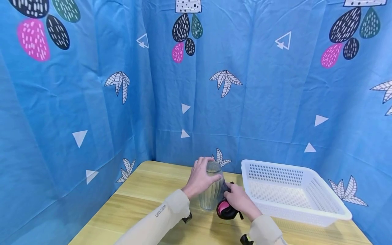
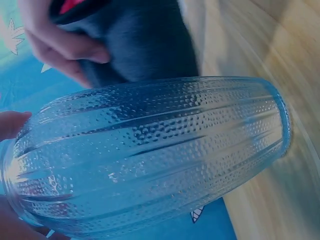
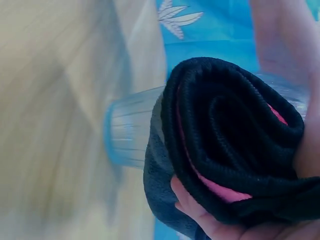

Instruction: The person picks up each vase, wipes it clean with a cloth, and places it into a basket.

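Observation:
A ribbed clear glass vase (image 1: pixel 207 199) stands upright, or nearly so, over the wooden table; whether its base touches the wood I cannot tell. My left hand (image 1: pixel 200 177) grips it round the upper end, thumb on the near side. Bumpy dots cover the glass (image 2: pixel 160 155) in the left wrist view. My right hand (image 1: pixel 241 200) holds a rolled dark grey cloth (image 1: pixel 226 214) with black edging and pink inside, close against the vase's right side. In the right wrist view the cloth's coiled end (image 3: pixel 235 135) faces the camera and hides part of the vase.
A white perforated plastic basket (image 1: pixel 306 213) stands on the table (image 1: pixel 144 204) to the right of my right hand. Behind and at the left hangs a blue patterned curtain (image 1: pixel 260 102), close to the table's edges.

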### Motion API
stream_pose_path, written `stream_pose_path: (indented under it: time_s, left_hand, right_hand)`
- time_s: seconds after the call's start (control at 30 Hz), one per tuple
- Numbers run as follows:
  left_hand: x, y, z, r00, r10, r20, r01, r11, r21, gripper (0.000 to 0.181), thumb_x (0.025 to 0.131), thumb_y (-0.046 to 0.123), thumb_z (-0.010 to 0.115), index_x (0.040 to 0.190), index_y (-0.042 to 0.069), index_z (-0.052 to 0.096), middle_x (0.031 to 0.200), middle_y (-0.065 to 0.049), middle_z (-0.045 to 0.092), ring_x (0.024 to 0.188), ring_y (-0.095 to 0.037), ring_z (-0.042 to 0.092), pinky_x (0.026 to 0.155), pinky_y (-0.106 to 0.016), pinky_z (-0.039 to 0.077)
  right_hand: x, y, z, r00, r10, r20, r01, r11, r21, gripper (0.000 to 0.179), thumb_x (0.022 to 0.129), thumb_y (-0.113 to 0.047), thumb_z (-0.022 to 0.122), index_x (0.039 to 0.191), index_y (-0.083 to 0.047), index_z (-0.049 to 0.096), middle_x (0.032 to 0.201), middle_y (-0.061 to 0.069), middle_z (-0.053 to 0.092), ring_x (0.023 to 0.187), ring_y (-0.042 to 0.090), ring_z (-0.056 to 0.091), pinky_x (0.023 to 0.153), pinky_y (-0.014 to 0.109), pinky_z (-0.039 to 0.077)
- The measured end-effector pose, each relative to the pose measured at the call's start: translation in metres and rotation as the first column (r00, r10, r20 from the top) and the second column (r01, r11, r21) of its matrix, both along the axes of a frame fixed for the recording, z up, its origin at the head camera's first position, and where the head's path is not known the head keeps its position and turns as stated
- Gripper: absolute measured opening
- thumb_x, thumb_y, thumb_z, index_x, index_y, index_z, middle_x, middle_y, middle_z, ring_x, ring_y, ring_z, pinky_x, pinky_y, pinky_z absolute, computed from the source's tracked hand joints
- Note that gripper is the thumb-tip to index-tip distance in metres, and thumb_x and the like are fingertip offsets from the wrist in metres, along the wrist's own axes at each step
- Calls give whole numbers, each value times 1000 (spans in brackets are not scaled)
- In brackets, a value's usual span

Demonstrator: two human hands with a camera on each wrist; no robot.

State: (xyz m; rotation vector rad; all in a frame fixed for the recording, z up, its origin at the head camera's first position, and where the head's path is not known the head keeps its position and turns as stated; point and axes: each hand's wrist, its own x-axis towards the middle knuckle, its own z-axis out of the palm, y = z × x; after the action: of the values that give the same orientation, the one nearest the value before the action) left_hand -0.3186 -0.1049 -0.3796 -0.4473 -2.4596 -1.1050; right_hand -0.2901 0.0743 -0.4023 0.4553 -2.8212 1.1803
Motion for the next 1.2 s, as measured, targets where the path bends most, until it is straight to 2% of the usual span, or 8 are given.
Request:
stream_pose_path:
  time_s: [0.07,0.33,0.43,0.63,0.77,0.93,1.03,1.2]
  left_hand:
    - [0,0,1,1000,-9,1,9,1000,-1,63,82,43,78,136,22,53,133,0,53,121,-22,47,99,-46,43]
    - [1,-2,0,998,-53,38,52,998,26,63,82,32,75,140,25,51,144,-1,48,133,-25,44,106,-49,42]
    - [1,-2,-1,997,-58,50,56,998,41,66,80,30,74,141,26,50,144,-2,43,129,-24,46,102,-47,45]
    - [0,-2,0,996,-65,54,61,995,73,69,77,28,74,140,28,48,137,-1,41,118,-21,50,94,-41,47]
    - [0,-1,1,995,-76,61,70,993,90,71,76,27,75,141,29,48,139,1,42,121,-22,52,95,-42,47]
    - [0,-2,-2,994,-95,47,90,992,90,71,77,29,76,142,27,48,140,1,43,128,-23,49,102,-47,45]
    - [-1,-2,-3,995,-96,28,93,993,75,69,80,36,78,142,25,49,140,1,44,131,-22,43,104,-48,44]
    - [-3,-2,-6,998,-67,11,66,997,35,69,83,45,78,142,25,48,141,2,46,131,-21,41,103,-48,44]
  right_hand:
    - [3,1,9,1000,-9,-28,9,1000,-28,47,94,-4,53,139,6,55,110,21,69,81,22,62,75,40,52]
    - [5,1,34,983,-97,-154,88,994,-62,51,95,-7,53,146,-5,53,125,20,67,84,22,60,75,37,48]
    - [2,-1,31,979,-122,-164,110,991,-81,52,96,-8,53,148,-7,50,124,21,67,79,20,60,70,36,48]
    - [-7,-6,11,994,-82,-72,83,997,10,55,98,-9,51,151,1,41,94,23,68,59,17,53,57,34,46]
    - [-12,-9,-6,999,-46,-23,49,993,105,52,96,-9,53,145,8,46,111,27,67,73,23,61,67,39,51]
    - [-13,-11,-23,1000,14,13,-16,979,202,49,94,-8,59,136,17,50,130,36,58,115,41,63,94,55,51]
    - [-13,-13,-30,998,30,53,-41,975,216,49,94,-6,60,135,20,49,133,38,55,123,48,57,99,59,47]
    - [-14,-13,-34,997,24,75,-37,982,185,50,95,-6,58,137,19,47,138,37,52,125,45,56,100,58,47]
